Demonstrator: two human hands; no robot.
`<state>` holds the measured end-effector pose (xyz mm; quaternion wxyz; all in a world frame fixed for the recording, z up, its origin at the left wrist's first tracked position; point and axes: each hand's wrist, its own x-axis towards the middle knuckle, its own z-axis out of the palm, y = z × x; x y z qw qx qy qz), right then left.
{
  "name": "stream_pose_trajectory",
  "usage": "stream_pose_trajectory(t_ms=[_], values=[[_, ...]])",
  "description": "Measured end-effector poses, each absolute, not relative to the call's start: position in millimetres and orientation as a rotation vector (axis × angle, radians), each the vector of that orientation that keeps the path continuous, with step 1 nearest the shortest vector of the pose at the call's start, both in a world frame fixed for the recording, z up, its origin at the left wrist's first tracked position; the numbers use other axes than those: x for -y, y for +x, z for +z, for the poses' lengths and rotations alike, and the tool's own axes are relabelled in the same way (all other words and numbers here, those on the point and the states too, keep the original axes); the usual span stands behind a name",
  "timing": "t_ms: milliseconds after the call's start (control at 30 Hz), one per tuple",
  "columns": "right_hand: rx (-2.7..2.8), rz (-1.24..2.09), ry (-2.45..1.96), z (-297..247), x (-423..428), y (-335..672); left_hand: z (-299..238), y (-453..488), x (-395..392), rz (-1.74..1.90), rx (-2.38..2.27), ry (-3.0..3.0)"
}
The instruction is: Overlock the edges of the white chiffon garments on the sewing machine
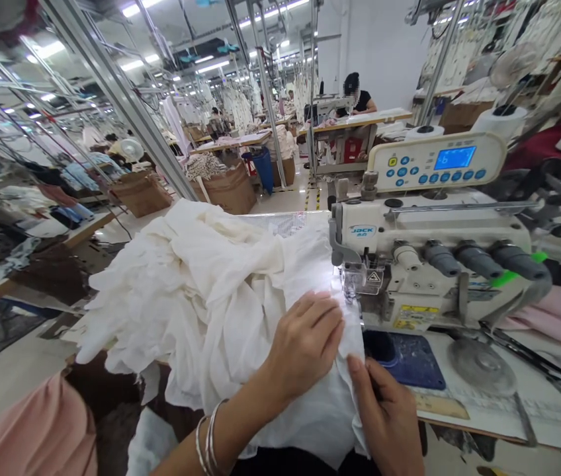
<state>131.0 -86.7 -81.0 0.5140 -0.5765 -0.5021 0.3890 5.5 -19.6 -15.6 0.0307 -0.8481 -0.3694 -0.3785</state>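
Observation:
A large heap of white fabric (211, 264) lies bunched left of an overlock sewing machine (439, 251). Its edge runs up under the presser foot (348, 291), where the machine's lamp lights it. My left hand (307, 334), fingers bent and held together, grips the fabric just in front of the foot. Closer to me, my right hand (384, 403) pinches the fabric's right edge between thumb and fingers. Part of the fabric hangs down into my lap. The left fingertips are partly hidden from view.
A control panel (439, 162) with a lit screen sits on the machine. Right of the fabric are a dark blue plate (404, 357) and a round metal disc (481, 365). Pink cloth (37, 430) lies at lower left. Another person (362, 99) sits at a sewing table behind.

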Motion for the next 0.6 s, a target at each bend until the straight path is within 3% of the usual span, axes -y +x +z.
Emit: stream_pose_trajectory(t_ms=[600], values=[[1.185,0.905,-1.416,-82,93,133,-20,4,12,-1.296,1.122,-2.686]])
